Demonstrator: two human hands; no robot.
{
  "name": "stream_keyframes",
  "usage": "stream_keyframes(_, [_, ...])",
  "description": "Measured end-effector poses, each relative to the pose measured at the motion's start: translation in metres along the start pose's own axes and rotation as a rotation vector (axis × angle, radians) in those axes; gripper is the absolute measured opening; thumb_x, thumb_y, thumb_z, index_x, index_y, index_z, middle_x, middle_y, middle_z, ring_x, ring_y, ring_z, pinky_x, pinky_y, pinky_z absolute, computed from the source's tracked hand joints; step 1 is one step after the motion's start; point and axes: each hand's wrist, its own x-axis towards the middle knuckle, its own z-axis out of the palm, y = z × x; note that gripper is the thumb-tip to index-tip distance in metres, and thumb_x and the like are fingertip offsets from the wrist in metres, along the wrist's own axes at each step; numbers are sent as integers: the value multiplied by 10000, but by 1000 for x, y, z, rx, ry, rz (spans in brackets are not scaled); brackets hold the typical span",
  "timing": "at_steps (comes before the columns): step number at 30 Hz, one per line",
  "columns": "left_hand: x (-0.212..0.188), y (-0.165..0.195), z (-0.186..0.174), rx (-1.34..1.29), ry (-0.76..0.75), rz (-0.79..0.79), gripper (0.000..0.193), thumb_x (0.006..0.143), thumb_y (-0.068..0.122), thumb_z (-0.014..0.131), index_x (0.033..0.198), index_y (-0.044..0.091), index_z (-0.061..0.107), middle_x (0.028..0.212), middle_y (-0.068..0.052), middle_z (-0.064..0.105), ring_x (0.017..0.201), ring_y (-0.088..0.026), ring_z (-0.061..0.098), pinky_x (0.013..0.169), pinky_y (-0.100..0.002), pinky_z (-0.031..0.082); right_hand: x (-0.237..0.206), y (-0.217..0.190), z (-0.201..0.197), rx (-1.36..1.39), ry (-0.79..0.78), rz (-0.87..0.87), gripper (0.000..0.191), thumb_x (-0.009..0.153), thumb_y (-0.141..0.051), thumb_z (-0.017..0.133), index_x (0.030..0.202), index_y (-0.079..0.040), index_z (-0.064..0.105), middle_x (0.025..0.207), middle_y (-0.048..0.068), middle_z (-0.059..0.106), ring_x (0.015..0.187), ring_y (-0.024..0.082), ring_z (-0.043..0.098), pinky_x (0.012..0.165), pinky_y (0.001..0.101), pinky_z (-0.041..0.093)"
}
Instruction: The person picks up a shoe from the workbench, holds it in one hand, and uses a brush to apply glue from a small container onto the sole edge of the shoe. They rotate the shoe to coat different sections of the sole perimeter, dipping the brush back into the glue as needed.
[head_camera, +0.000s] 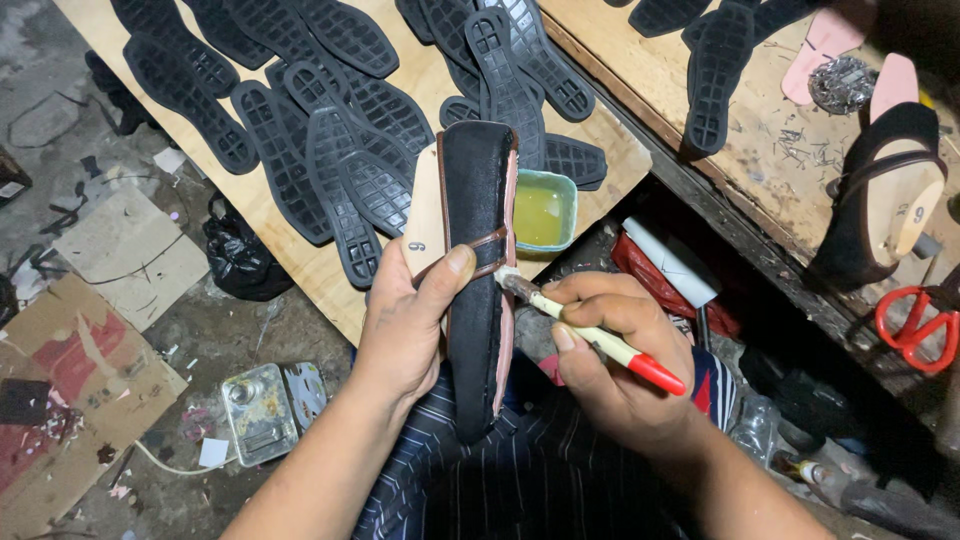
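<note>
Shoe (478, 270) gripped upright in left hand (405, 330), sole edge turned out so right hand (610, 355), pinching brush (590, 335), reaches it; glue tub (545, 210) at 12 o'clock for dipping

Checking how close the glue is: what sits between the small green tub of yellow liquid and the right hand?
In the head view, only the brush's bristle tip lies between the green tub and the right hand, touching the black shoe's edge.
</note>
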Motion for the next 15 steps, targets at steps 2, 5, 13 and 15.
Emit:
stream_keyframes(2, [1, 0, 0, 24, 40, 5, 345, 992, 223, 673, 1227, -26, 627, 1069, -96, 720, 949, -149, 694, 866, -314, 580, 0, -1, 1, -2, -9, -8, 230, 980, 6, 660, 1173, -10, 535, 1215, 197, 668, 1059, 235, 709, 928, 329, 588])
stream_keyframes(5, [1, -2, -1, 13, 51, -4, 346, 991, 213, 679, 1236, -26, 625, 1069, -100, 718, 943, -153, 690, 855, -320, 581, 2, -1, 3, -5, -20, -23, 223, 982, 4, 658, 1168, -15, 537, 1208, 194, 666, 1062, 240, 709, 935, 332, 582])
stream_keyframes(13, [2, -5, -5, -36, 74, -51, 353, 988, 222, 672, 1243, -17, 616, 1055, -104, 714, 931, -160, 691, 830, -317, 587, 0, -6, 1, -58, -57, 14, 221, 953, -4, 676, 1129, -28, 544, 1173, 165, 681, 1021, 230, 730, 890, 324, 601])
stream_keyframes(15, [2, -6, -6, -54, 67, -55, 361, 1000, 226, 675, 1252, -24, 611, 1043, -107, 704, 903, -165, 684, 805, -321, 585, -1, -5, 2, -47, -59, 0, 217, 955, -1, 676, 1122, -32, 541, 1163, 158, 683, 1012, 228, 733, 887, 326, 606])
